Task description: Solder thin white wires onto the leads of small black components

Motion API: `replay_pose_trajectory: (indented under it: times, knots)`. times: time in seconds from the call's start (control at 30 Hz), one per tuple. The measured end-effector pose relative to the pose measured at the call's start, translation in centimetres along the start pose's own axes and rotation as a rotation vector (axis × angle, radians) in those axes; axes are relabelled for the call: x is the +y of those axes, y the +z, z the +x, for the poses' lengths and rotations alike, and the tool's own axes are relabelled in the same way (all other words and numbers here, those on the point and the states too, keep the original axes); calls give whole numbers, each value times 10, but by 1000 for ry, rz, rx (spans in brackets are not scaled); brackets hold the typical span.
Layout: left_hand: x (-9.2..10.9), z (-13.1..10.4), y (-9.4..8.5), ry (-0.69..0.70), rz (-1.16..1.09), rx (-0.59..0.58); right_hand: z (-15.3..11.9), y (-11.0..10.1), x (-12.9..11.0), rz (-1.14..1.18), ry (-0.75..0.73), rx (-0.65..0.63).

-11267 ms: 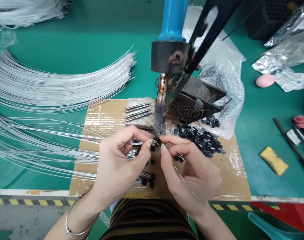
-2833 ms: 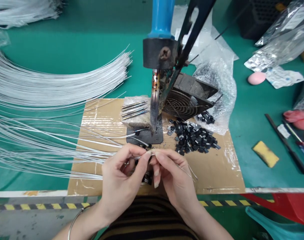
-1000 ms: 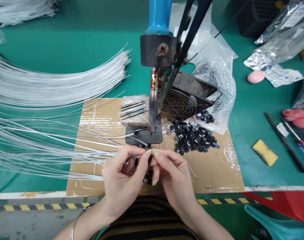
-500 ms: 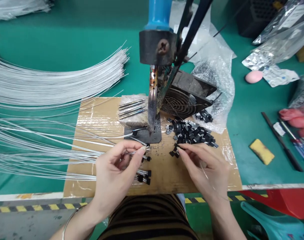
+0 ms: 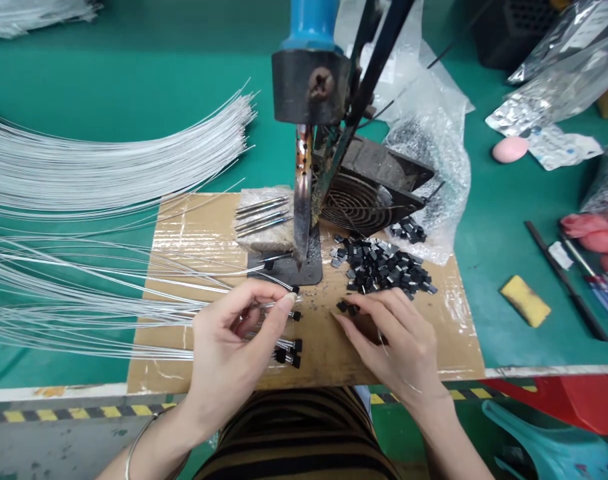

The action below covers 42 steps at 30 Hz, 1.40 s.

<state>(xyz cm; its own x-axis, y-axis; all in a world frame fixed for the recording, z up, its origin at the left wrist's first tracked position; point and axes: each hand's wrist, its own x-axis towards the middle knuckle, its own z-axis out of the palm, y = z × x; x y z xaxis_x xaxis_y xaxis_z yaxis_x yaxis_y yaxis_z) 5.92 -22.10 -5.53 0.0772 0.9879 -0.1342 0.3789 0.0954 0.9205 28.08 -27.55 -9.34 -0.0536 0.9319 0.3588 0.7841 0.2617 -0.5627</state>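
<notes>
My left hand (image 5: 241, 333) is closed, pinching thumb and forefinger on the end of a white wire. Beside and under it lie white wires (image 5: 169, 308) with small black connectors (image 5: 295, 345) on their tips. My right hand (image 5: 397, 340) has thumb and forefinger a little apart around a few loose black connectors (image 5: 348, 308). A thin silvery wire (image 5: 383, 341) runs through that hand, and its grip there is partly hidden. Just above and between the hands, a soldering iron (image 5: 302, 200) with a blue handle points down over a dark plate (image 5: 311, 270).
A pile of black connectors (image 5: 387, 267) lies on the cardboard (image 5: 314, 363), in front of a fan (image 5: 369, 200). Metal rods rest on a wrapped block (image 5: 265, 237). A white wire bundle (image 5: 134, 173) spreads left. A yellow sponge (image 5: 525, 301) and bubble wrap (image 5: 434, 160) are at right.
My right hand has moved left and its thumb and forefinger have parted around the loose connectors. The thin wire moved with it. My left hand keeps its pinch nearly in place.
</notes>
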Motion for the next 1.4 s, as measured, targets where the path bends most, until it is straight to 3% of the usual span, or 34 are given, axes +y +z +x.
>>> replay_pose_trajectory:
  times: [0.2,0.3,0.4,0.5,0.6,0.83,1.2,1.4]
  knots:
    - [1,0,-2,33,17,-20,1,7,-2,-88,-15,-2]
    - [3,1,-2,40,35,-23,3,7,-9,-17,80,77]
    - [4,2,-2,43,53,-22,7,5,-20,214,321,136]
    - [5,3,-2,41,76,-12,16,6,-34,596,578,128]
    - [7,3,-4,20,94,-5,29,10,-46,880,680,143]
    - [20,8,-7,-48,-103,-109,46,22,-60,1082,761,93]
    - [26,9,-6,-144,-266,-101,42,26,-62,1129,763,53]
    - [25,11,-8,-114,-232,-151,42,27,-61,1091,743,60]
